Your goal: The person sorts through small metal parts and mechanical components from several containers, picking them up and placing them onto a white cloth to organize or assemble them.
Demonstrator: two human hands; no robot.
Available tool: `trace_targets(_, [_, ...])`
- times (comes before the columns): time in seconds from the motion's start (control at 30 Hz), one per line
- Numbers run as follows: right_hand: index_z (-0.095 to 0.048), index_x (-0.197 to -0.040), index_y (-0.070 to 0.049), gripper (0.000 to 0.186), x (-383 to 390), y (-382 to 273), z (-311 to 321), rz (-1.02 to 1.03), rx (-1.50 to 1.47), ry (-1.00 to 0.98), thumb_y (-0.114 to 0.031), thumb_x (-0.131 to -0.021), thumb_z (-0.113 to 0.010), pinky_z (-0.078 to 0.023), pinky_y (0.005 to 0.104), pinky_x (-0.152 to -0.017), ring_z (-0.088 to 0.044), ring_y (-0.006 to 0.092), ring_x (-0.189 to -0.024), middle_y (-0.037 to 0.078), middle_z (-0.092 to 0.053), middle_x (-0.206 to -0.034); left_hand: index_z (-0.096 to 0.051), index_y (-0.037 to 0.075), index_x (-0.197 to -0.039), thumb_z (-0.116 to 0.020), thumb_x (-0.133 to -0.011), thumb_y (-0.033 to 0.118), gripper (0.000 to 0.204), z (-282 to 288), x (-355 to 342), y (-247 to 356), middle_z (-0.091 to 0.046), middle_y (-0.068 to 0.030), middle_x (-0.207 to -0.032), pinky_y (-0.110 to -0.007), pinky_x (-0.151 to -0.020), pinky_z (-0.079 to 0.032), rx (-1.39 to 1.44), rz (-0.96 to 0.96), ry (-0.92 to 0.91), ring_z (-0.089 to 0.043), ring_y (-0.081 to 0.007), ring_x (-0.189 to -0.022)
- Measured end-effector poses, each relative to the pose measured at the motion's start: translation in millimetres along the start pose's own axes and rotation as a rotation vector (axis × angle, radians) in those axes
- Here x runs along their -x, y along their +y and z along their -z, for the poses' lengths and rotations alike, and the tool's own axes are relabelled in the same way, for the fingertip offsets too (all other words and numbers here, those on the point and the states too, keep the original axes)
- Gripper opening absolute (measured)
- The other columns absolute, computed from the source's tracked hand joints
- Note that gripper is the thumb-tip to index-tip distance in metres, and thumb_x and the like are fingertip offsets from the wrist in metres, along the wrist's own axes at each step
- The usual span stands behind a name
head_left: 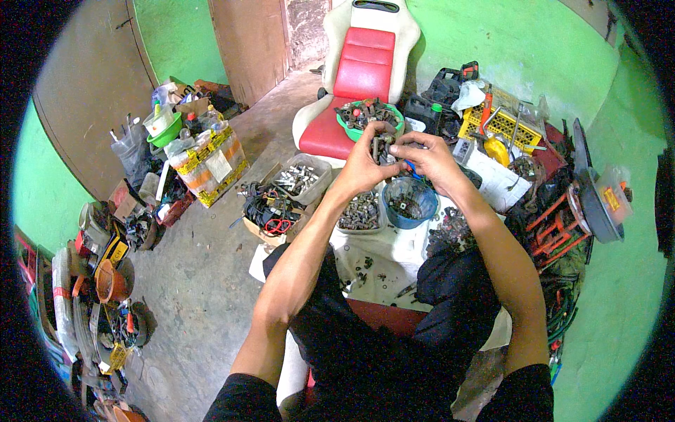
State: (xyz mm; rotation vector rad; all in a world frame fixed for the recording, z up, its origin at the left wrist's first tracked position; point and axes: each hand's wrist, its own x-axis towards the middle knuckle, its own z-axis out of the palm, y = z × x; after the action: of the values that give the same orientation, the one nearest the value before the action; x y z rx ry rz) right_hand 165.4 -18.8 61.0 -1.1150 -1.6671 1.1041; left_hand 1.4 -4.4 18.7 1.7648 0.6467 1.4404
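Near the blue tub (pixel 410 221), left hand (pixel 361 169) and right hand (pixel 437 166) grip dark metal hardware (pixel 381 149); beyond the tub, a green basin (pixel 349 131) contains parts (pixel 365 114).

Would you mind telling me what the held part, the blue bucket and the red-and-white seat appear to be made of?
Held part: probably metal, dull grey with slight glints.
Blue bucket: likely plastic, smooth, its wall looking partly see-through.
Red-and-white seat: perhaps vinyl or leather, with a soft sheen and visible seams.
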Motion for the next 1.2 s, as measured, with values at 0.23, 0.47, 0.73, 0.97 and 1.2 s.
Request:
trace_targets(0.23, [-0.058,-0.098,-0.004,0.026,-7.4,-0.2,4.8,0.016,-0.513,0.027,-0.024,-0.082,-0.062,-0.030,0.0204,-0.044,-0.039,0.0059,-0.052,-0.004,-0.048,-0.071,-0.040,0.007,-0.123,-0.077,-0.066,0.002,0.068,3.5,2.4,10.3,-0.055,-0.0078,-0.105,-0.030,-0.084,-0.047,0.094,0.078,-0.076,-0.055,-0.0148,-0.096])
trace_targets(0.47, [-0.049,-0.088,-0.010,0.013,-4.9,-7.6,16.1,-0.219,-0.887,0.041,-0.022,-0.086,-0.052,-0.026,0.0210,-0.044,-0.033,0.0067,-0.052,-0.003,-0.045,-0.074,-0.033,0.010,-0.132,-0.069,-0.070,0.000,0.073,14.8,7.1,24.7,-0.054,-0.0089,-0.110,-0.026,-0.054,-0.052,0.647,0.276,-0.265,-0.060,-0.0169,-0.086])
trace_targets(0.73, [-0.061,-0.101,-0.003,0.025,4.0,-14.5,5.5,0.141,-0.058,0.050,-0.024,-0.086,-0.063,-0.035,0.0227,-0.046,-0.049,0.0050,-0.058,0.000,-0.058,-0.071,-0.029,0.014,-0.136,-0.069,-0.068,0.004,0.080,20.8,6.2,34.7,-0.055,-0.0093,-0.104,-0.024,-0.045,-0.048,0.602,0.270,-0.289,-0.060,-0.0164,-0.076])
trace_targets(0.97, [-0.065,-0.094,0.001,0.027,6.7,-14.2,-4.9,0.303,0.370,0.010,-0.023,-0.081,-0.069,-0.047,0.0296,-0.066,-0.057,0.0115,-0.069,0.005,-0.065,-0.080,-0.028,0.014,-0.136,-0.068,-0.069,-0.003,0.080,22.2,7.8,18.5,-0.053,-0.0098,-0.108,-0.025,-0.052,-0.049,0.375,0.255,-0.298,-0.059,-0.0148,-0.079])
trace_targets(1.2, [-0.063,-0.095,0.000,0.026,1.3,-2.4,-9.8,0.164,-0.023,-0.083,-0.025,-0.086,-0.062,-0.043,0.0266,-0.056,-0.053,0.0095,-0.061,0.001,-0.059,-0.076,-0.029,0.012,-0.137,-0.068,-0.063,-0.003,0.085,27.5,8.2,17.8,-0.053,-0.0096,-0.111,-0.030,-0.079,-0.048,0.324,0.256,-0.332,-0.056,-0.0175,-0.095])
